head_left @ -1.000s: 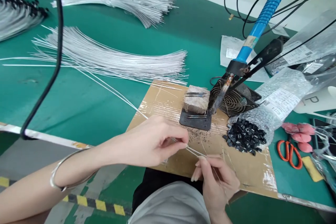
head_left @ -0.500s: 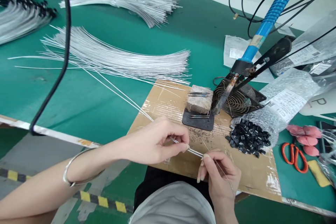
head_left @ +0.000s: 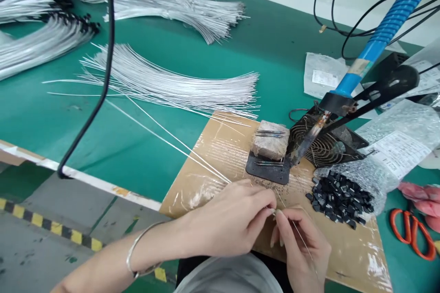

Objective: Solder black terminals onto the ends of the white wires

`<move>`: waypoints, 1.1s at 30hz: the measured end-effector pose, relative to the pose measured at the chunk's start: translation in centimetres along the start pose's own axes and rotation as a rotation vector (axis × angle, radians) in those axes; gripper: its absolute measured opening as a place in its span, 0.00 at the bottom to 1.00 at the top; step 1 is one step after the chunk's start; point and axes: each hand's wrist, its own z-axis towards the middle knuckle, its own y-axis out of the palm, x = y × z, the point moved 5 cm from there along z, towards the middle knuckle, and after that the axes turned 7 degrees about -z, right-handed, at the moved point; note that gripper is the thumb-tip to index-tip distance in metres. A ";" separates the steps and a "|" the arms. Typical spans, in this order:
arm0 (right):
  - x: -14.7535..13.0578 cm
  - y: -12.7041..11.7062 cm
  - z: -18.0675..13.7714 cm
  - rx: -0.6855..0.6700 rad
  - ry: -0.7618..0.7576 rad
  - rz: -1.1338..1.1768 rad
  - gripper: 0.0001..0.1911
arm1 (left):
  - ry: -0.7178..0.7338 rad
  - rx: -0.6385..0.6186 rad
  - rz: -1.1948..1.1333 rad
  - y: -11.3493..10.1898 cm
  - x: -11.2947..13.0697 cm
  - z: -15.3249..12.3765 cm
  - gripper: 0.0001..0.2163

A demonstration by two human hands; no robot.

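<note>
My left hand (head_left: pixel 240 217) is closed in a pinch on two white wires (head_left: pixel 222 176), which trail back to the left over the cardboard and green table. At the fingertips my right hand (head_left: pixel 304 242) meets it, also pinching. A thin silvery strand, apparently solder wire (head_left: pixel 281 198), runs through the right hand's fingers and across its palm. The wire ends between the fingertips are too small and covered to make out. Beyond the hands, a blue-handled soldering iron (head_left: pixel 381 39) slants down in a stand, its tip beside a pale block (head_left: pixel 270 141) with thin metal pieces on top.
A fan (head_left: pixel 318 144) sits under the iron. Small black parts (head_left: pixel 340 199) spill from a bubble bag (head_left: pixel 395 146) at the right, near orange-handled scissors (head_left: pixel 412 233). A fanned bundle of white wires (head_left: pixel 178 80) lies at the back left. A black cable (head_left: pixel 109 32) hangs in front.
My left hand has moved right along the wires until its fingertips meet my right hand's. The wire stretch that showed between the hands is now covered. The camera view has shifted slightly.
</note>
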 end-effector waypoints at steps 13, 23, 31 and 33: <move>0.8 -0.9 1.2 0.031 0.072 0.026 0.21 | -0.172 0.075 -0.298 0.5 -1.1 1.8 0.08; 0.9 -3.0 1.3 0.124 0.094 0.154 0.25 | -0.308 0.103 -0.468 1.1 -3.2 1.9 0.11; -0.1 -1.6 1.9 0.016 0.174 0.086 0.21 | -0.323 0.156 -0.439 0.7 -3.0 1.9 0.14; 0.0 -1.3 2.1 -0.034 0.175 0.062 0.22 | -0.314 0.161 -0.434 0.6 -2.9 2.0 0.14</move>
